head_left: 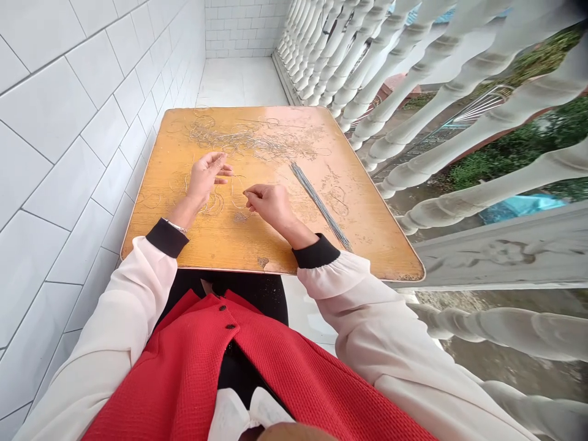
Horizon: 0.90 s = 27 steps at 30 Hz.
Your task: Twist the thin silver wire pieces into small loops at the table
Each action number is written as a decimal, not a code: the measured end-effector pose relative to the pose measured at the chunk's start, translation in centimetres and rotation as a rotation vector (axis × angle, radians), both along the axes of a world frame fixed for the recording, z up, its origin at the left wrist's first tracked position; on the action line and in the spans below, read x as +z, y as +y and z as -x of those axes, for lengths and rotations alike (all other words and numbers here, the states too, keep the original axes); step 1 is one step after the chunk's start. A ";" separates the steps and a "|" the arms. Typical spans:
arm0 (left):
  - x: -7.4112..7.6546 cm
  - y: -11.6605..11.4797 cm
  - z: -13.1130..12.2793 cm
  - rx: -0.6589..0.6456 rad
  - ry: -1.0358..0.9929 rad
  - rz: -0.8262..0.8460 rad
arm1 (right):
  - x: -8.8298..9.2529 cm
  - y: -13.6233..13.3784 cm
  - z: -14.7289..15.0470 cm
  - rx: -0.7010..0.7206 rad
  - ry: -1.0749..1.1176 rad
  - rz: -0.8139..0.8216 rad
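My right hand [272, 203] is above the near half of the tabletop, thumb and forefinger pinched on the end of a thin wire [233, 191]. That wire bends away in a loose loop toward the left. Across from it, my left hand [206, 179] is raised with its fingers apart; I make out nothing in it. Loose curled wires [212, 205] lie below and beside the left hand. A small heap of fine bits [239, 217] sits on the wood between the hands. To the right of my right hand lies a straight bundle of grey wires [320, 205].
A tangled pile of thin wires [248, 139] spreads across the far part of the wooden table [376, 245]. White tiled wall [68, 135] runs close along the left. A white balustrade [404, 79] borders the right side, with plants beyond it.
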<state>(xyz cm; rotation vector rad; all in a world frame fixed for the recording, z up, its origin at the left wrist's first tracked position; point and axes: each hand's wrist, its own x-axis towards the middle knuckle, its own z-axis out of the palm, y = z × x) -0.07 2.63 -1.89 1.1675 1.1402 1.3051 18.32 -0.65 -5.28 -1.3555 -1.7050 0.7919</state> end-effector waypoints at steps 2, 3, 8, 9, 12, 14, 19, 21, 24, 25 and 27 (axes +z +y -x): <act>0.1 0.3 0.2 0.012 0.000 0.011 | 0.1 -0.1 0.1 0.017 -0.017 -0.008; 0.2 0.4 0.3 0.014 -0.002 0.018 | 0.2 -0.2 0.1 0.030 0.017 0.025; 0.6 0.2 0.6 -0.021 -0.006 0.053 | 1.3 -0.3 -0.2 0.184 0.361 0.343; 0.7 0.2 0.7 -0.032 -0.002 0.054 | 1.4 -0.3 -0.3 0.219 0.411 0.380; 0.8 0.1 0.8 -0.067 0.004 0.043 | 1.5 -0.2 -0.6 0.275 0.476 0.460; 0.7 0.2 0.9 -0.086 0.004 0.037 | 1.4 -0.1 -0.7 0.284 0.485 0.509; 0.6 0.5 1.0 -0.100 0.013 0.034 | 1.4 -0.1 -0.6 0.290 0.526 0.525; 0.6 0.6 1.0 -0.104 0.006 0.032 | 1.5 -0.1 -0.7 0.297 0.553 0.511; 0.8 0.4 0.9 -0.108 -0.006 0.044 | 1.5 -0.1 -0.7 0.276 0.527 0.492; 0.9 0.3 0.8 -0.105 -0.007 0.050 | 1.4 -0.1 -0.6 0.256 0.498 0.470; 1.0 0.1 0.7 -0.097 -0.006 0.058 | 1.1 0.0 -0.4 0.197 0.426 0.395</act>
